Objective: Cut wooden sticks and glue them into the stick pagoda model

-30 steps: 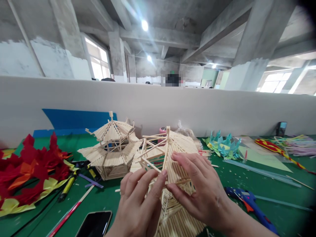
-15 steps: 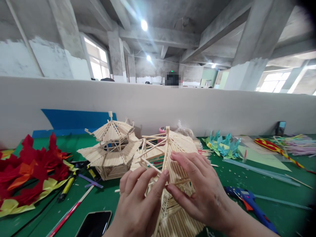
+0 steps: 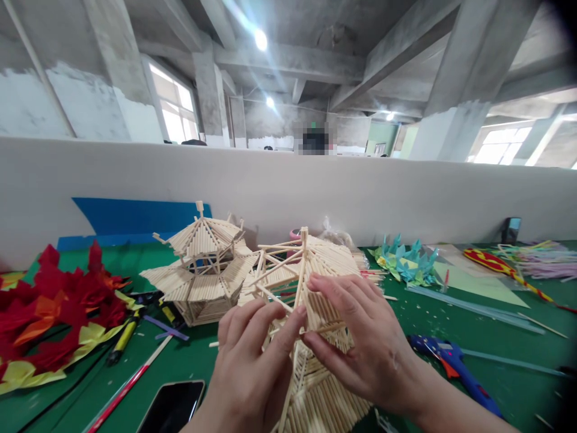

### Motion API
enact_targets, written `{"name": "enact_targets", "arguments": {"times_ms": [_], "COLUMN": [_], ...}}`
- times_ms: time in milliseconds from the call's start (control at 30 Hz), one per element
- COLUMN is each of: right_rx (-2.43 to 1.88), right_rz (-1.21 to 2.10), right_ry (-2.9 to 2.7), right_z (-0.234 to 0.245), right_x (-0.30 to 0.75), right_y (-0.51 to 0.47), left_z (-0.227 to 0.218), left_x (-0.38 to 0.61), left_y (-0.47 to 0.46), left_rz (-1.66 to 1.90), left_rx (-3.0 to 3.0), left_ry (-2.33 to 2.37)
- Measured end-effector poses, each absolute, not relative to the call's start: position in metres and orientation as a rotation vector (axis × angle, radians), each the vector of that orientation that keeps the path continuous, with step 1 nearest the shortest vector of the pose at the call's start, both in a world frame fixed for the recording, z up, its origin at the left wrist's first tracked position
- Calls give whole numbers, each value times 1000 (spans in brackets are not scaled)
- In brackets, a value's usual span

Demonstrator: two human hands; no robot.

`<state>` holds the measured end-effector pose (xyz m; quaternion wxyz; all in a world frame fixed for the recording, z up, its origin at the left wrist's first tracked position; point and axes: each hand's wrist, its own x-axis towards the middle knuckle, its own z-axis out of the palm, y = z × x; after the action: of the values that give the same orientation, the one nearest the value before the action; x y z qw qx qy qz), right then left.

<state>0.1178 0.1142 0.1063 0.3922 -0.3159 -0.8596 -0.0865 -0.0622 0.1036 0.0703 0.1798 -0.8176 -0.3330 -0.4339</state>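
Evidently the work stands part done; the model [image 3: 315, 385], built of pale sticks, is on the green table [image 3: 518, 391] directly before the person, between and below both hands; its lower tier shows close rows of sticks, so far as the hands leave it visible; the roof [image 3: 336, 255] is covered on the right, while the left shows bare ribs [image 3: 273, 297] with gaps between; those gaps are judged outstanding.

The left hand [image 3: 255, 355] has bent fingers, with the index fingertip at the roof's front edge; its thumb is largely hidden, so whether it pinches anything cannot be told; the right hand [image 3: 369, 337] lies over the covered panel, fingers extended, thumb lower down by the eave [image 3: 336, 328]; it is not clenched, yet whether it grips the eave or merely steadies it cannot be confirmed.

Behind and to the left stands a second model [image 3: 205, 291], near the first; its roof slopes are filled on the sides seen, with a peak piece and upturned corners fitted; it appears the more complete of the two; the glue gun [image 3: 460, 364] lies to the right of the right hand, the phone [image 3: 174, 406] to the left of the left; neither is touched.
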Motion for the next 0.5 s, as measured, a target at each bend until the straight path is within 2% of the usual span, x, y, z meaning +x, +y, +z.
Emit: {"name": "enact_targets", "arguments": {"times_ms": [300,500], "right_rx": [-808,-810], "right_rz": [-256,-234], "right_ry": [-2192,-2198], "right_z": [107,107], "right_x": [119,118], "right_y": [112,113], "left_z": [79,80], "left_x": [-60,-63], "left_y": [100,103], "left_rz": [-1297,-1157], "left_rx": [-2383,-2407], "left_ry": [-1031,-1017]}}
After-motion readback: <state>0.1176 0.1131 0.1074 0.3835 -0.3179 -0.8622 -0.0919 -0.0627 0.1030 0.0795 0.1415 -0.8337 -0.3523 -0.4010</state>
